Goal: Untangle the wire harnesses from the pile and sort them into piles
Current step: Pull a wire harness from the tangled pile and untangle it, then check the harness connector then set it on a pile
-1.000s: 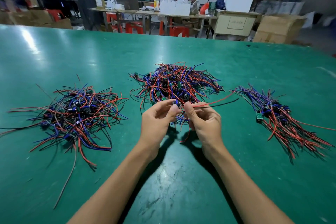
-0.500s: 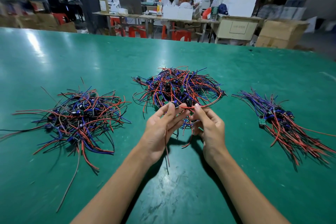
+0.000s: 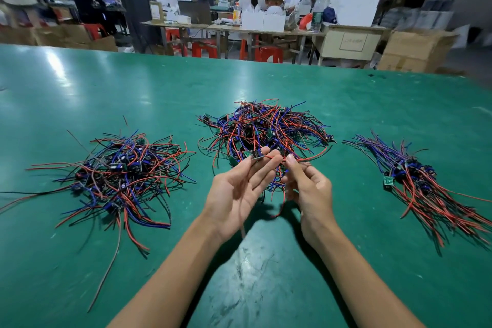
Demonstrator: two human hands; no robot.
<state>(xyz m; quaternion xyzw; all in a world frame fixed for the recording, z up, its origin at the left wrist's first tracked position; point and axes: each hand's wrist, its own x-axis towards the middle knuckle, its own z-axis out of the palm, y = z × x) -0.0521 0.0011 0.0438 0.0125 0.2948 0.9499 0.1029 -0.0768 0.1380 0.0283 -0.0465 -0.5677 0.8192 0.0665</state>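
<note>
a small board [image 3: 256, 154] is pinched at the left hand [image 3: 237, 192] fingertips, its red wire [image 3: 306, 158] seemingly clamped in the right hand [image 3: 310, 189] grip, held just near the middle pile [image 3: 266, 128] so tangled leads can be drawn free.

The table [image 3: 133, 93] was glossy green. Three wire piles, at nine [image 3: 117, 173], twelve [image 3: 266, 128] and three o'clock [image 3: 415, 178], mixed red, blue and black strands; stools [image 3: 203, 48] beyond were red.
</note>
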